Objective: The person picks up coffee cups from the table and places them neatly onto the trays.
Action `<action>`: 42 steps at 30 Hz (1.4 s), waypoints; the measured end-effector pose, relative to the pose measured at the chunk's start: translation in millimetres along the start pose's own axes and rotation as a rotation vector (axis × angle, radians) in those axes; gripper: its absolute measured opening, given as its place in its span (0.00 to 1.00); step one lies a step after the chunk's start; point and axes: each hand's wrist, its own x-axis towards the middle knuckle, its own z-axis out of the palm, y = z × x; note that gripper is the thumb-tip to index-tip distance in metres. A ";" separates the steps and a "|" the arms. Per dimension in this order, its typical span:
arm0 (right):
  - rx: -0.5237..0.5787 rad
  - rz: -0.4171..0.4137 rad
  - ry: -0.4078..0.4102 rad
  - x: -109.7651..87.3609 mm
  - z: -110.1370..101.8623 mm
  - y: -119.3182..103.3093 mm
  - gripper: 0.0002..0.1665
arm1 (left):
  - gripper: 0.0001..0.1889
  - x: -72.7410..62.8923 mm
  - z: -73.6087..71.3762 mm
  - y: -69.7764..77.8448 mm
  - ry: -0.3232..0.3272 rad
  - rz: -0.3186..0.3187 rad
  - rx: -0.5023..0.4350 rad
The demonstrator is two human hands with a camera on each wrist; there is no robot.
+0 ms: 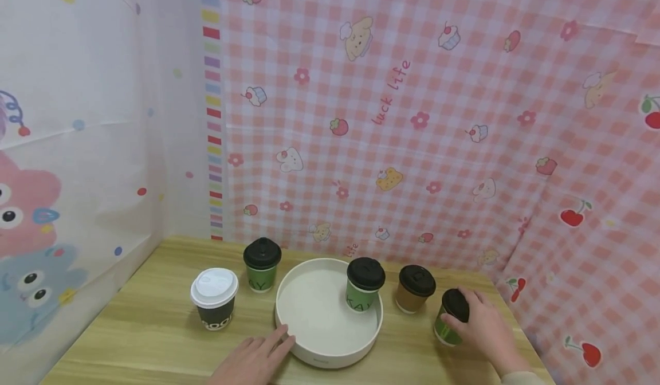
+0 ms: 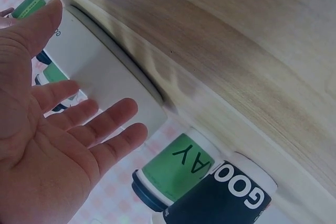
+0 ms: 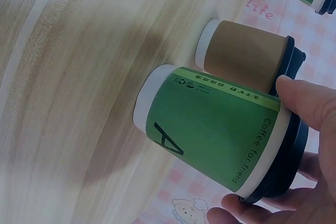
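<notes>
My right hand (image 1: 487,327) grips a green paper coffee cup (image 1: 446,332) near its black lid, at the right of the table. In the right wrist view the thumb and fingers curl around the lid and upper edge of this green cup (image 3: 215,129). My left hand (image 1: 252,359) has its fingers extended, fingertips right at the near-left rim of a round white tray (image 1: 319,316). Inside the tray, at its right side, another green cup (image 1: 361,296) with a black lid stands upright. The left wrist view shows that hand (image 2: 68,124) beside the tray's outer wall (image 2: 100,56), palm visible.
A brown cup (image 1: 411,300) with a black lid stands between the tray and the gripped cup. Left of the tray are a green cup (image 1: 261,276) with a black lid and a dark cup (image 1: 215,315) with a white lid. Printed cloths (image 1: 361,116) hang behind the wooden table (image 1: 139,327).
</notes>
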 end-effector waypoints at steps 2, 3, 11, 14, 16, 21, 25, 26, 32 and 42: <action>0.006 0.006 0.001 0.1 -0.5 0.5 0.57 | 0.53 0.0 -0.3 0.4 0.001 -0.001 0.002; 0.007 0.008 0.001 0.4 -0.7 0.8 0.57 | 0.53 0.1 -0.5 0.7 0.002 -0.003 0.004; 0.006 0.020 -0.007 1.3 -1.0 2.3 0.55 | 0.53 -0.9 -1.9 4.0 0.027 0.007 0.044; 0.010 0.015 -0.003 0.2 -1.9 2.0 0.55 | 0.53 -0.5 -2.0 4.7 0.022 0.007 0.042; 0.014 0.009 0.003 -0.8 -2.7 1.5 0.54 | 0.53 -0.2 -2.5 5.2 0.015 0.004 0.029; 0.014 -0.006 0.016 -4.0 -5.9 -2.3 0.54 | 0.52 0.0 -1.6 5.8 0.018 0.007 0.023; 0.005 -0.039 0.030 -9.6 -10.3 -10.6 0.54 | 0.52 -0.4 -0.8 6.2 0.029 0.017 0.040; 0.002 -0.049 0.032 -11.3 -11.7 -13.3 0.54 | 0.52 -0.4 -0.8 6.4 0.028 0.017 0.042; 0.010 -0.108 0.054 -22.5 -18.0 -33.5 0.52 | 0.53 -0.2 -1.4 6.3 0.016 0.010 0.028; 0.031 -0.197 0.116 -37.3 -22.5 -66.7 0.50 | 0.53 -0.7 0.4 6.0 0.027 0.012 0.024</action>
